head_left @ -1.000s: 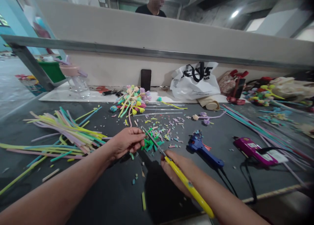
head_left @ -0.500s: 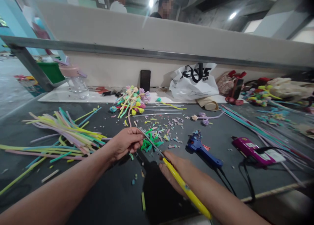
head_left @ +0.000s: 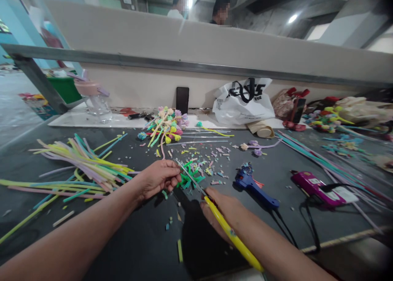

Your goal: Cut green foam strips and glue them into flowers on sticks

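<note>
Left hand (head_left: pixel 158 178) has its fingers pinched shut on a green stem piece (head_left: pixel 188 179), low over the dark table (head_left: pixel 138 240) among cut scraps (head_left: pixel 211 156). Right hand (head_left: pixel 225 213) is wrapped tight round the yellow-handled scissors (head_left: pixel 221 220). Their long axis runs from lower right up-left, and the blades meet the green piece just right of the left fingertips, the nearer hand.

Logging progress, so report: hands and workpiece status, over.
Left hand pinching green pipe-cleaner piece. Right hand gripping yellow scissors, blades at the piece. Blue glue gun lies clear to the right, clippings scattered around.
</note>
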`<state>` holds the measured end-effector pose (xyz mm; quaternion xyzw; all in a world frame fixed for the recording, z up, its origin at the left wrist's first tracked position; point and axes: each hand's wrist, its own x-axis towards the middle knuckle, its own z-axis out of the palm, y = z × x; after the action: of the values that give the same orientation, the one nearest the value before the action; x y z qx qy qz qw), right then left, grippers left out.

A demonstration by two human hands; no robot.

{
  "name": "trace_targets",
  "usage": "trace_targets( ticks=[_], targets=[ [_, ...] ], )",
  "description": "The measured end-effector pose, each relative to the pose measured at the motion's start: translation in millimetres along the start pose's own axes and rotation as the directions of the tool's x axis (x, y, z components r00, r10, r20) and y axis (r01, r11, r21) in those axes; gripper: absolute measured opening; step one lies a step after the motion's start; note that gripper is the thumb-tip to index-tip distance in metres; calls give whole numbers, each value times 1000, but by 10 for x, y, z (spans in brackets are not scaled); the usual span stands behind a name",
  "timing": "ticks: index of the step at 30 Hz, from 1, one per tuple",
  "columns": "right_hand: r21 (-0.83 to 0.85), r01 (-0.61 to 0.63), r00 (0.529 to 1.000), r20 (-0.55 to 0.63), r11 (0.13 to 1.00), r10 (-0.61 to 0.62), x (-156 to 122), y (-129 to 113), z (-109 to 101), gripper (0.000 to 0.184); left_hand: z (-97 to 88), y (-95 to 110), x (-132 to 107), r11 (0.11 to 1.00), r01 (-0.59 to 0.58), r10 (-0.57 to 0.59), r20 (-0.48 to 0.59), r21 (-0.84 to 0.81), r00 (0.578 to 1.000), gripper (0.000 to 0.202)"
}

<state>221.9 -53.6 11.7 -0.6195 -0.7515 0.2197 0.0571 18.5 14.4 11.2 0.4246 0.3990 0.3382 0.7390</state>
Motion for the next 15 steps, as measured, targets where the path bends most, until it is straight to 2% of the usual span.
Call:
trace_targets(
  ticks=[7,12,15],
  targets=[
    [32,-19,1000,-17,999,20,-24,-59,-28,12,-15,14,8,1000,10,-10,11,-14,1000,11],
    [12,-32,997,-77,999,33,-31,-86,-19,9,-22,12,5,1000,14,-14,6,-12,1000,10],
    [18,-20,999,-28,1000,21,-16,-74,-36,8,-14,-2,9,1000,6,-6,1,1,1000,11]
  ],
)
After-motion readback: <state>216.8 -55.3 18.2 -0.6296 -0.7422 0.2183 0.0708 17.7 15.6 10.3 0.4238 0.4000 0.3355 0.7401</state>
